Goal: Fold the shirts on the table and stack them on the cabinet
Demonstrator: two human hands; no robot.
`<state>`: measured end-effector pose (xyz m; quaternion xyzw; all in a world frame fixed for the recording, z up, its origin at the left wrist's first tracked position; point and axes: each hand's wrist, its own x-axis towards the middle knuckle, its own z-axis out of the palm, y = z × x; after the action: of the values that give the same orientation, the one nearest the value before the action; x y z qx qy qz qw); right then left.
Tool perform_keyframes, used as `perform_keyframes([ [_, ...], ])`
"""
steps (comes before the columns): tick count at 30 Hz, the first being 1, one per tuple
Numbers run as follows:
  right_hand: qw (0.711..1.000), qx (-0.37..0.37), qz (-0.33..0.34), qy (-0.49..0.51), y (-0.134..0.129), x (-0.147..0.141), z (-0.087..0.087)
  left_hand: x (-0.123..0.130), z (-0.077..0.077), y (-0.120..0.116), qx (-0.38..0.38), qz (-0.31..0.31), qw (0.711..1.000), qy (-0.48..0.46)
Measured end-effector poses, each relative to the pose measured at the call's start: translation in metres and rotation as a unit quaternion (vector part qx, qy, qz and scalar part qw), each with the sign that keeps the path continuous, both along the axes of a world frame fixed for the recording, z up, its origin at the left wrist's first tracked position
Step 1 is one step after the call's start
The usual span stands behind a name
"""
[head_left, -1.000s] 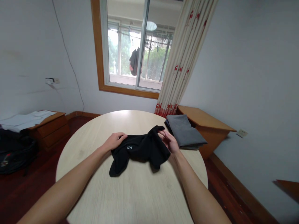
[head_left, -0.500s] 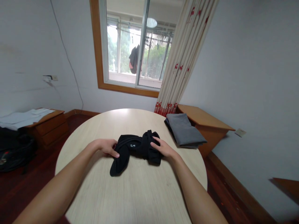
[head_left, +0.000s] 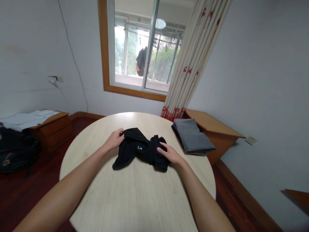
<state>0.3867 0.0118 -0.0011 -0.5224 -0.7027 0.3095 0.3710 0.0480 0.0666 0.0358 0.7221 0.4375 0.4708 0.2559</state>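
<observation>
A crumpled black garment (head_left: 142,150) with a small white emblem lies on the round, pale wooden table (head_left: 125,199). Its exact kind cannot be made out from the folds. My left hand (head_left: 116,139) pinches its far left edge, and the cloth there is pulled up and spread. At the other end, my right hand (head_left: 171,153) is closed around a bunched part, the thumb and fingers pressing into the fabric. The garment's near left corner hangs loose and flat on the tabletop.
Folded grey clothing (head_left: 193,135) is stacked at the table's right edge. Behind it stands a wooden desk (head_left: 212,124) against the wall. A low drawer cabinet (head_left: 56,129) with papers and a black backpack (head_left: 16,151) are to the left.
My left hand has moved away from me with the garment's left edge, opening that side wider. My right hand has stayed on the bunched end.
</observation>
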Motion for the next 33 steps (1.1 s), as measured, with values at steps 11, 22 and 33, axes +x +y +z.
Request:
perform_keyframes([
  [11,1.0,0.011,0.001,-0.021,-0.003,-0.006,0.005,-0.028,0.0,0.025,-0.005,0.167,0.915,-0.367],
  [22,1.0,-0.001,0.001,-0.008,-0.004,-0.006,0.006,-0.012,-0.027,0.01,0.031,-0.104,0.984,0.143],
  [33,0.99,-0.066,0.123,-0.005,-0.011,0.001,0.01,0.003,-0.036,0.004,0.019,-0.067,0.964,0.258],
])
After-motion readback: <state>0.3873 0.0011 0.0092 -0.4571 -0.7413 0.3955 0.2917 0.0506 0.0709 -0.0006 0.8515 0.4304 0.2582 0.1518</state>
